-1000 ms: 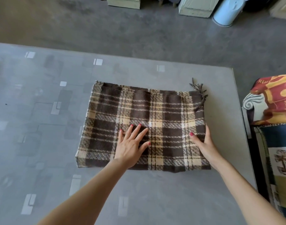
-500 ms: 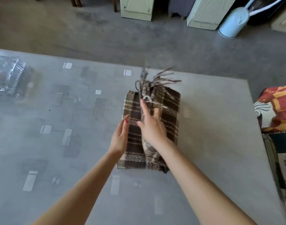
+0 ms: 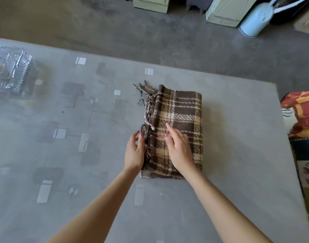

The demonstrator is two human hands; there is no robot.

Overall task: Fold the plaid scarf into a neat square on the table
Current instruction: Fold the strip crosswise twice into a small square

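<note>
Both hands meet the folded scarf (image 3: 178,123): left (image 3: 134,151) beside (fringe edge), right (image 3: 178,146) atop.

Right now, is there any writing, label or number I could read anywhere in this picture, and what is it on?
"HEI": partial yellow letters on the red printed cloth at the right edge; the rest is cut off and blurred.
Plaid scarf: no label or writing shows.
Table: only plain pale rectangles, no text.
Glass dish, far left: none.
</note>
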